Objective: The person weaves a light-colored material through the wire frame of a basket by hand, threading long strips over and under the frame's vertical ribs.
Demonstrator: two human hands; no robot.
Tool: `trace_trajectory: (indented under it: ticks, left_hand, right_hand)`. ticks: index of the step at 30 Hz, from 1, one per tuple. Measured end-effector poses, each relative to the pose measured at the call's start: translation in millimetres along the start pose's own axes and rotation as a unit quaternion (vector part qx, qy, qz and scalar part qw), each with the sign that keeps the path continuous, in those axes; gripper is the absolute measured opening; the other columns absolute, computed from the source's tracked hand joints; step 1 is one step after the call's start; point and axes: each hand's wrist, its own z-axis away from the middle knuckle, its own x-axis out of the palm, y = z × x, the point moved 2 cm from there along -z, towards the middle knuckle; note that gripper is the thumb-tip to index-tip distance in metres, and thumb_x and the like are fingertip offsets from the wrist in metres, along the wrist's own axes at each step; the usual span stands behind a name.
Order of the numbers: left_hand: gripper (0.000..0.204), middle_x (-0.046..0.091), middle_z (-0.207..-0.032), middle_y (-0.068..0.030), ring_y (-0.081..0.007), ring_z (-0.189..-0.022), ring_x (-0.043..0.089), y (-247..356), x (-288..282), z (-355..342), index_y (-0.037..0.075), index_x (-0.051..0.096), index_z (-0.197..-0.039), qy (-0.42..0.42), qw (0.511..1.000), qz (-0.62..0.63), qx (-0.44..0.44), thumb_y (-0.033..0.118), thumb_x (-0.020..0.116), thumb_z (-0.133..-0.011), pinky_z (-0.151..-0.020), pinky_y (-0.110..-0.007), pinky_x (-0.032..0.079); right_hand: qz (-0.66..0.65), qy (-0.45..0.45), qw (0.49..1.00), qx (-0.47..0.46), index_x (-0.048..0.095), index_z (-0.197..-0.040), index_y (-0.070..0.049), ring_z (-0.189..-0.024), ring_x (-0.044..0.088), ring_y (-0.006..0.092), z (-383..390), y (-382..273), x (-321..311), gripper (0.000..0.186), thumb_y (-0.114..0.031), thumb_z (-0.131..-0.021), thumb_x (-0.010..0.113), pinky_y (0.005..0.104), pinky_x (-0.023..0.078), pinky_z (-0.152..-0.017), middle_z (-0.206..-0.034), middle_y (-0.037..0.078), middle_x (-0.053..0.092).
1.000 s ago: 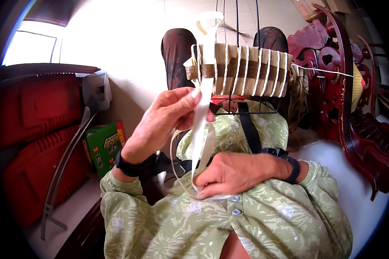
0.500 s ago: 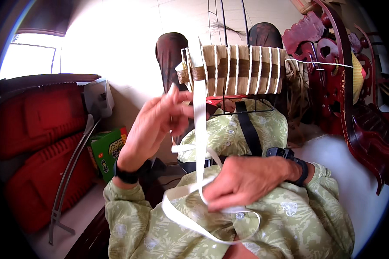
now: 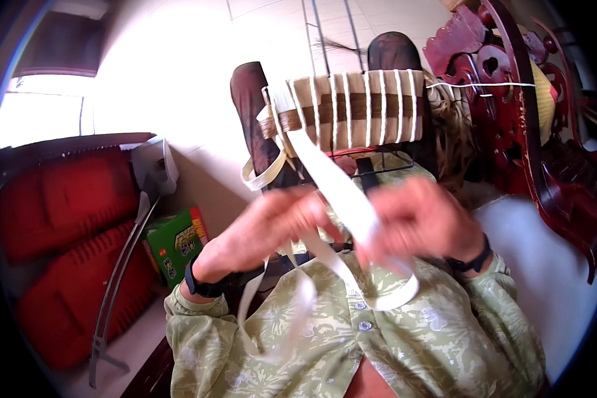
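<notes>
A small panel of pale strips is on a black wire frame over my lap, crossed by several white cords and a brown band. From its left end a flat white strip slants down to my right hand, whose blurred fingers are closed on it. My left hand is beside the strip, fingers curled; loose lengths hang from under them, so it seems to grip the tail, though blur hides the exact hold. The tail loops over my green patterned shirt. Another loop sticks out left of the panel.
A thin white cord ties the panel's right side to a carved dark-red wooden chair. At left are red cases, a green box and a grey stand with a bent metal leg. Dried fibre strands hang beside the chair.
The strip, upright before, now slants toward my right hand, which has risen from my shirt. My left hand has moved down and right. A loop has appeared left of the panel.
</notes>
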Motion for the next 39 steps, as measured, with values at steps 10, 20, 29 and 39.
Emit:
trace_trajectory:
  ticks: [10, 20, 29, 39]
  left_hand:
    - [0.044, 0.072, -0.105, -0.0103, -0.0131, -0.086, 0.067, -2, -10, -51, 0.003, 0.057, -0.116, 0.142, 0.968, 0.187, 0.087, 0.043, 0.041, -0.107, -0.070, -0.026, 0.050]
    - [0.015, 0.058, -0.066, -0.0090, -0.0280, -0.057, 0.061, 7, 104, -39, 0.002, 0.061, -0.082, -0.067, 0.832, -0.484, 0.263, 0.013, 0.066, -0.092, -0.055, -0.038, 0.050]
    - [0.044, 0.068, -0.107, -0.0181, -0.0316, -0.099, 0.067, 30, 110, -48, -0.003, 0.061, -0.126, -0.113, 0.870, -0.420, 0.234, 0.025, 0.068, -0.093, -0.087, -0.041, 0.052]
    - [0.025, 0.067, -0.105, -0.0139, -0.0327, -0.097, 0.063, 42, 16, -78, 0.004, 0.065, -0.113, 0.329, 0.696, -0.592, 0.239, 0.014, 0.067, -0.090, -0.084, -0.041, 0.050]
  right_hand:
    - [0.162, -0.263, 0.936, -0.167, 0.067, -0.095, -0.002, -0.056, 0.055, 0.0197, 81, -58, -8, 0.019, -0.022, -0.095, 0.067, 0.0322, 0.044, -0.049, -0.075, 0.006, 0.061]
    - [-0.063, 0.118, 0.980, 0.147, 0.066, -0.116, 0.003, -0.069, 0.058, 0.0027, 38, 19, -20, 0.040, -0.028, -0.092, 0.074, 0.0204, 0.044, -0.058, -0.089, 0.002, 0.071]
    - [-0.156, 0.108, 0.971, -0.145, 0.067, -0.094, 0.002, -0.067, 0.058, 0.0081, 135, -36, -59, 0.013, -0.009, -0.088, 0.070, 0.0228, 0.042, -0.061, -0.080, 0.005, 0.066]
    - [0.275, 0.786, 0.504, -0.228, 0.065, -0.108, 0.002, -0.064, 0.050, 0.0097, 261, -49, -143, 0.023, -0.018, -0.098, 0.060, 0.0259, 0.042, -0.063, -0.079, 0.001, 0.059]
